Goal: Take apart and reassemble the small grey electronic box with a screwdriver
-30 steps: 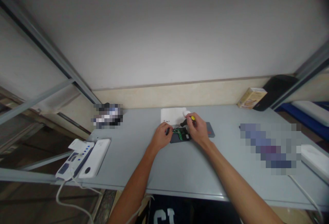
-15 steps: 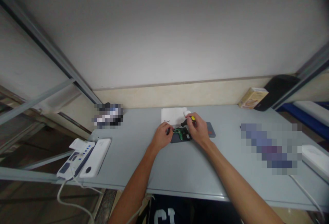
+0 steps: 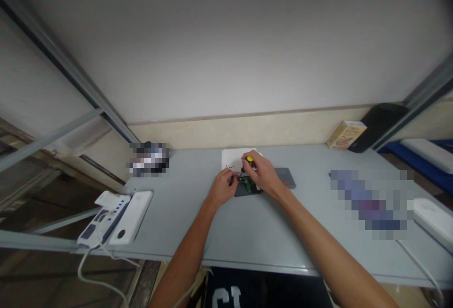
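Observation:
My right hand (image 3: 264, 174) grips a screwdriver (image 3: 250, 160) with a yellow-and-black handle. The tool is tilted, and its thin shaft points down and left toward a green circuit board (image 3: 247, 184). That board lies in a dark, flat device (image 3: 242, 191) on the grey table. My left hand (image 3: 221, 189) is closed at the device's left end, thumb and fingers around a small black part (image 3: 231, 180). Whether this part belongs to the device I cannot tell. My right fingers cover the far right of the device. The screwdriver's tip is too small to make out.
White paper (image 3: 230, 158) with several tiny dark screws lies behind the device. A flat grey box (image 3: 286, 177) lies right of it. On the left are a power strip (image 3: 102, 220) and white power bank (image 3: 130, 218). A yellow box (image 3: 346, 134) stands back right.
My right hand has moved left with the screwdriver, which now stands steeper and closer to my left fingers. More of the grey box shows. My left hand has stayed in place.

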